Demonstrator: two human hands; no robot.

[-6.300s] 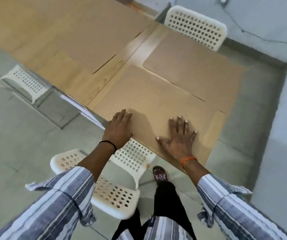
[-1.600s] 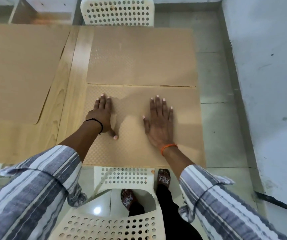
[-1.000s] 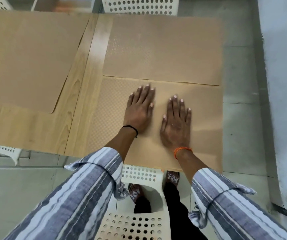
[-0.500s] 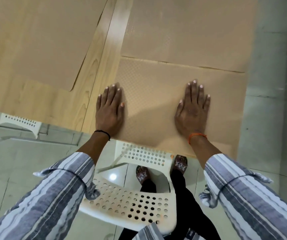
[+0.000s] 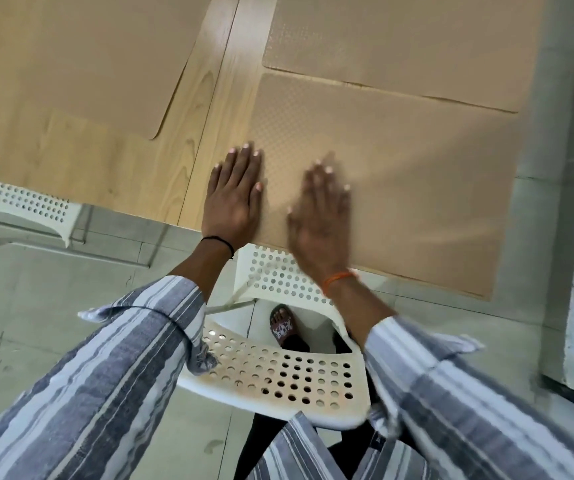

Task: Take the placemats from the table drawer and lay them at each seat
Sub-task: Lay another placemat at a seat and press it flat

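The wooden surface (image 5: 188,109) fills the upper part of the view, with 3 tan placemats visible on it. The nearest placemat (image 5: 417,174) lies at the seat in front of the person, and its near edge overhangs the surface's edge above a white perforated chair (image 5: 278,375). Its far edge touches or slightly overlaps a second placemat (image 5: 400,39) beyond it. A third placemat (image 5: 71,57) lies well apart to the left, across a strip of bare wood. Another white chair (image 5: 29,206) shows at the left edge below the surface.

The left hand (image 5: 235,199) lies flat with straight fingers on the nearest placemat's left margin, partly over bare wood; its grip holds nothing, it only presses. The right hand (image 5: 320,216) is blurred, fingers spread and extended over the mat's near-left part; it grasps nothing, and whether it touches the mat cannot be told.

The step looks like smoothing and squaring this mat, late in the task, though not every seat is in view. The risks are plain: with the near edge hanging past the surface, a sweep toward the body could drag the mat off onto the chair. A push away could ride it over the second mat and skew both.
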